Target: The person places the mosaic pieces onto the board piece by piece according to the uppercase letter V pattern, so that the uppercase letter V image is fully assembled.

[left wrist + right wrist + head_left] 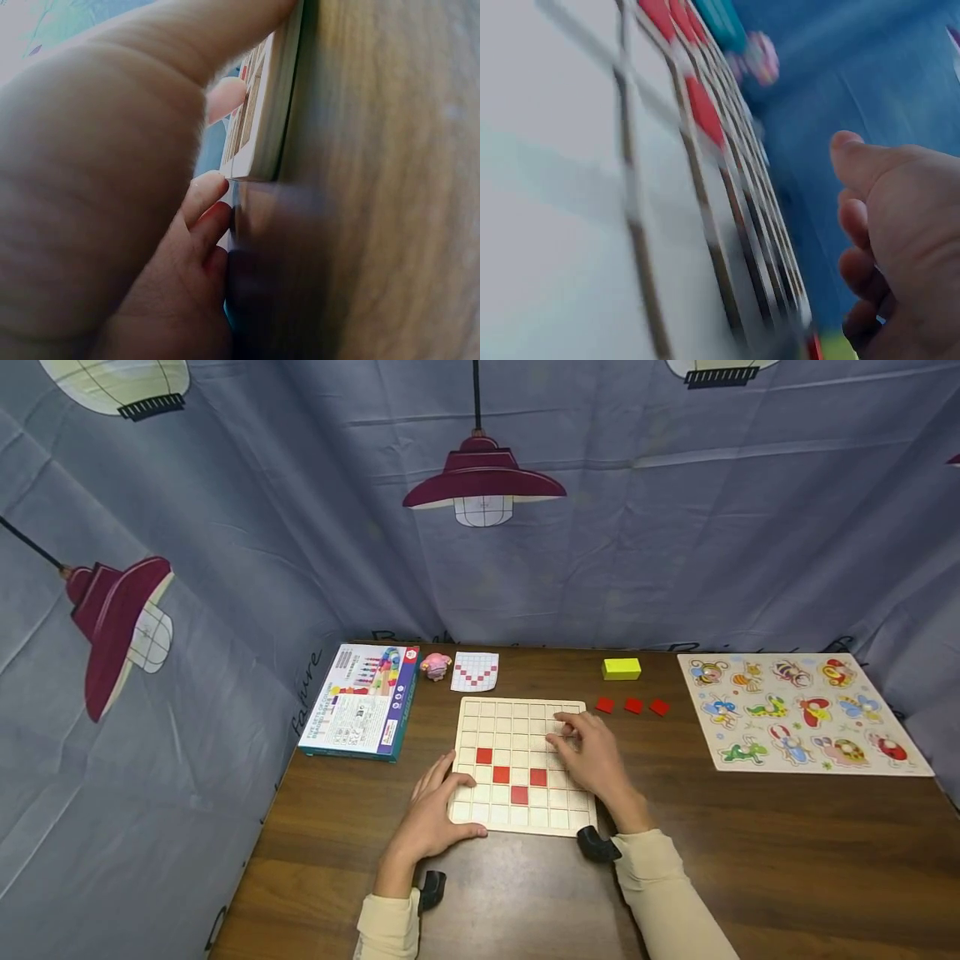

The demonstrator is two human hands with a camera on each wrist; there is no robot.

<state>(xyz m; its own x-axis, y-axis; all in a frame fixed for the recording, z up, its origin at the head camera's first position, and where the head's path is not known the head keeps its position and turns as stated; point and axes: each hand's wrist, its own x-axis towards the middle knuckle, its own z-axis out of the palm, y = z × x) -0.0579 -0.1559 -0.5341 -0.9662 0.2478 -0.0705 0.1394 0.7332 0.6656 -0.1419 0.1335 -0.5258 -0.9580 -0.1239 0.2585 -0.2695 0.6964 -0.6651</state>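
Note:
A pale wooden grid board [495,718] lies on the table, with several red square tiles set in its cells, one of them a tile [520,795] near the front middle. My left hand [431,818] rests at the board's front left corner, index finger over the grid and thumb at the front edge. In the left wrist view, the left hand's fingers [206,193] touch the board's side. Over the right part of the board hovers my right hand [596,760], thumb and index finger apart; the right wrist view shows no tile in the right hand [915,225].
Three loose red tiles [633,705] lie beyond the board's right corner, below a yellow block [621,669]. A pattern card [475,672], a pink figurine [436,666] and a boxed game [360,702] stand back left. An insect puzzle board [806,714] lies right.

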